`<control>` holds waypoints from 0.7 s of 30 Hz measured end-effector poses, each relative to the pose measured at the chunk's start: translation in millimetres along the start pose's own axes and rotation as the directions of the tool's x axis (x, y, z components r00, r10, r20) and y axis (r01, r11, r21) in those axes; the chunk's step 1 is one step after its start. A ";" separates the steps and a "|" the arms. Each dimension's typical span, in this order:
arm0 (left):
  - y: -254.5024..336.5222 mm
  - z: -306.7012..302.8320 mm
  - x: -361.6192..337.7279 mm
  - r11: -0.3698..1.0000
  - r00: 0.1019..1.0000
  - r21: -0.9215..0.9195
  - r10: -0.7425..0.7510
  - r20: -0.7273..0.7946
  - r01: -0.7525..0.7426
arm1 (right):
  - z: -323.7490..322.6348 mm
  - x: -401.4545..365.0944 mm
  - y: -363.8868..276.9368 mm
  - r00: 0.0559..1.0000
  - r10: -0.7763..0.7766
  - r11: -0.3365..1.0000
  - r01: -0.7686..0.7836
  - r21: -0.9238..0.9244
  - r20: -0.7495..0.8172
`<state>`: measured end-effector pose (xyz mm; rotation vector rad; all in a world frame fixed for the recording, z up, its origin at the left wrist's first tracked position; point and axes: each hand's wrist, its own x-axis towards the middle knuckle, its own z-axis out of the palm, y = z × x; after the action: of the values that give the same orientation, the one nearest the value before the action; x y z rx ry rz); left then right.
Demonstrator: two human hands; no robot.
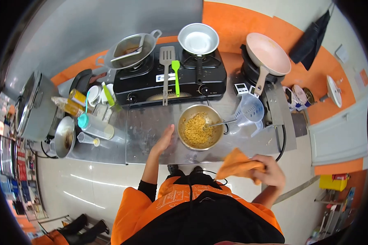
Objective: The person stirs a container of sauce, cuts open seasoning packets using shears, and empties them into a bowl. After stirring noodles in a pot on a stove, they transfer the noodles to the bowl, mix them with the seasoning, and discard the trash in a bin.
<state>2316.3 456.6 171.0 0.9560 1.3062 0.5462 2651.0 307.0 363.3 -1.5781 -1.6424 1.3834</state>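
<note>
My right hand [270,171] grips a crumpled orange cloth [238,164] in front of the counter's edge, to the right of my body. My left hand [164,139] is empty, its fingers stretched out just left of a metal pot [184,141]. A small gap seems to lie between the fingertips and the pot. Inside the pot is a yellow, crumbly or noodle-like food [198,128]. A metal utensil's handle [225,123] leans over the pot's right rim; its lower end is partly buried in the food.
Behind the pot is a black gas stove [151,87] bearing a grey spatula [166,61], a green brush [176,77] and a saucepan [198,38]. A clear measuring jug [250,109] and a pink frying pan [268,53] are right. Bottles and a bowl [65,136] crowd the left.
</note>
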 end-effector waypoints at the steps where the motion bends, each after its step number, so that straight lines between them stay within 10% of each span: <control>1: -12.3 -13.5 2.7 0.949 0.966 0.304 0.151 -0.209 -0.082 | 12.2 16.0 -3.1 0.997 -0.010 1.000 0.008 0.028 0.080; 4: 4.1 -43.1 -62.2 0.614 0.576 0.787 0.664 -0.477 -0.056 | 59.0 70.6 -5.1 0.898 -0.403 0.906 0.419 -0.064 0.179; 6: 44.3 -55.1 -121.9 0.826 0.614 0.502 0.541 -0.575 -0.257 | 89.6 104.0 -5.2 0.845 -0.479 0.870 0.492 0.002 0.237; 9: 40.1 -85.7 -159.4 0.841 0.806 0.305 0.527 -0.269 -0.447 | 131.4 152.7 -11.2 0.791 -0.545 0.837 0.533 0.125 0.278; 14: 14.2 -113.3 -134.1 0.717 0.820 0.479 0.572 0.012 -0.507 | 179.6 215.6 -29.5 0.801 -0.536 0.844 0.508 0.170 0.268; 18: -42.4 -146.1 -74.9 0.807 0.855 0.365 0.516 -0.052 -0.465 | 225.1 251.8 -9.3 0.773 -0.632 0.699 0.534 -0.476 -0.059; 21: -75.6 -155.0 -51.8 0.723 0.866 0.567 0.499 -0.031 -0.396 | 261.6 252.2 3.4 0.910 -0.414 0.789 0.370 -0.490 0.021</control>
<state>2143.2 417.9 140.0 1.7732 1.4277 0.6570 2369.7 453.4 185.9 -1.3912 -2.2269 0.7025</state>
